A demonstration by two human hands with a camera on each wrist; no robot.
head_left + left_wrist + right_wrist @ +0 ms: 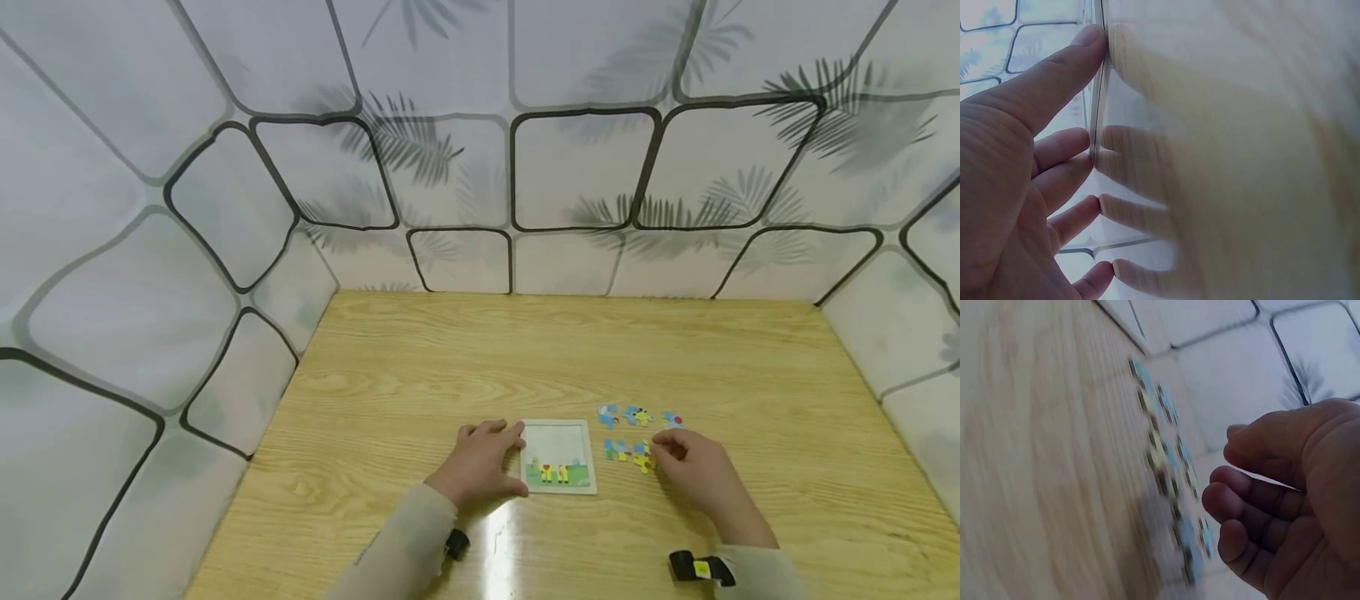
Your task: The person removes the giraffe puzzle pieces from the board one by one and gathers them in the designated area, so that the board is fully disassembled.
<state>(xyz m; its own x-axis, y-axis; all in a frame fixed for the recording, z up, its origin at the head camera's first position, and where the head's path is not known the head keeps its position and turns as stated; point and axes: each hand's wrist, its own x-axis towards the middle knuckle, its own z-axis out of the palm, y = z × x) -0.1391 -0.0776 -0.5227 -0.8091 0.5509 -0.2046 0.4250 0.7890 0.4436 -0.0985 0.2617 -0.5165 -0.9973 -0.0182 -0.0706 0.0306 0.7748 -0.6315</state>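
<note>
A square puzzle tray [555,442] with a pale rim lies flat on the table. Along its lower side runs a green strip with yellow and red figures. My left hand [480,467] is at the tray's left side, thumb by the near corner and forefinger by the far one. In the left wrist view its fingers [1075,228] are spread, with their tips down on the tabletop. To the right of the tray lie several puzzle pieces [617,451]. My right hand [697,475] hovers beside the nearer row, its fingers [1229,500] loosely bent and nothing visible between them.
A farther row of blue and yellow pieces [637,415] lies behind the nearer one, with a blue and red piece [672,420] at its right end. The wooden table [420,358] meets a patterned cloth wall [465,258] at the back and sides.
</note>
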